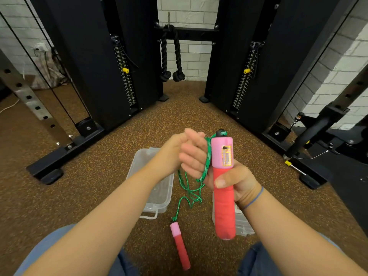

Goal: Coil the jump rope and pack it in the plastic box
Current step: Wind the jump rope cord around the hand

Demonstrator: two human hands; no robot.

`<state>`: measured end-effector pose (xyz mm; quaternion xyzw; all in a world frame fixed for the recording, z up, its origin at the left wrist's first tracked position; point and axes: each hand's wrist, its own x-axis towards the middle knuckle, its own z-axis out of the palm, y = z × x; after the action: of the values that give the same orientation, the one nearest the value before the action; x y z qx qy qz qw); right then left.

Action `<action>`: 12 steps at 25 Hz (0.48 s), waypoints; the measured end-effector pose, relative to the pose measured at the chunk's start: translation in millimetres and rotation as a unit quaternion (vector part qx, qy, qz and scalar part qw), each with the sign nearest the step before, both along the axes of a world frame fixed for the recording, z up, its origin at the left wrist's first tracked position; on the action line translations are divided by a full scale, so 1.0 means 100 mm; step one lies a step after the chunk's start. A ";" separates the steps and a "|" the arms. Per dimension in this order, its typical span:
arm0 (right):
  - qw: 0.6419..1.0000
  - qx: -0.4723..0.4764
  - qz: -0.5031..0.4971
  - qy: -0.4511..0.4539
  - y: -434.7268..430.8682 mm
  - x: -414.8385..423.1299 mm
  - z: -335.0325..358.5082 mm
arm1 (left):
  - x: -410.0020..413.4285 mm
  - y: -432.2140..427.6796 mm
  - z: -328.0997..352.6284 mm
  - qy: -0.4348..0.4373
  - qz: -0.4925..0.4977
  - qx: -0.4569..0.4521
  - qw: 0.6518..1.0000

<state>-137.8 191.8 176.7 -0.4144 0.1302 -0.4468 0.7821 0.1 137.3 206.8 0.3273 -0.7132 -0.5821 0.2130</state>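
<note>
Jump rope (201, 176), seen from a head camera looking down at a speckled brown gym floor (99, 186). Black weight-machine columns (103, 62) stand behind, well apart from the hands.

A clear plastic box (159, 188) lies open on the floor below the hands, empty as far as can be seen. Its lid (242, 222) seems to lie just beside it, mostly hidden.

The right hand (237, 182) is closed round one handle (223, 188), held upright, thumb across the red grip. The left hand (191, 154) has thin green cord looped over its fingers (189, 164), which are loosely curled; how tightly they pinch the cord cannot be told. Loose cord hangs in a small tangle between the hands and the floor. The second handle (180, 248) is at the cord's low end, near the knees; whether it dangles or rests on the floor cannot be told.

The cord looks light, limp and slightly rough, likely to slip out of neat loops unless kept taut. The handles look stiff, padded and easy to grip; they are the best holds, with the coil pinched at its middle.
</note>
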 end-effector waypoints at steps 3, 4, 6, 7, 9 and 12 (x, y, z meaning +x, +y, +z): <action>0.998 0.023 -0.047 -0.031 0.00 -0.11 0.14 | -0.08 0.07 -0.11 -0.029 0.034 -0.088 0.995; 0.997 0.039 -0.051 -0.045 -0.01 -0.15 0.17 | -0.12 0.10 -0.14 -0.020 0.032 -0.123 0.992; 0.996 0.037 -0.061 -0.049 -0.01 -0.21 0.15 | -0.20 0.12 -0.17 -0.041 0.034 -0.132 0.990; 0.997 0.018 -0.076 -0.027 -0.02 -0.23 0.15 | -0.23 0.13 -0.17 -0.052 0.026 -0.115 0.992; 0.993 0.006 -0.113 0.015 -0.04 -0.30 0.12 | -0.24 0.15 -0.19 -0.063 -0.014 -0.100 0.993; 0.995 0.014 -0.084 -0.042 -0.03 -0.33 0.17 | -0.21 0.18 -0.18 -0.092 -0.065 -0.122 0.986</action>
<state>-171.2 188.4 193.2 -0.3714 0.1375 -0.5258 0.7528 -20.9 155.0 188.5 0.3041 -0.8154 -0.4703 0.1465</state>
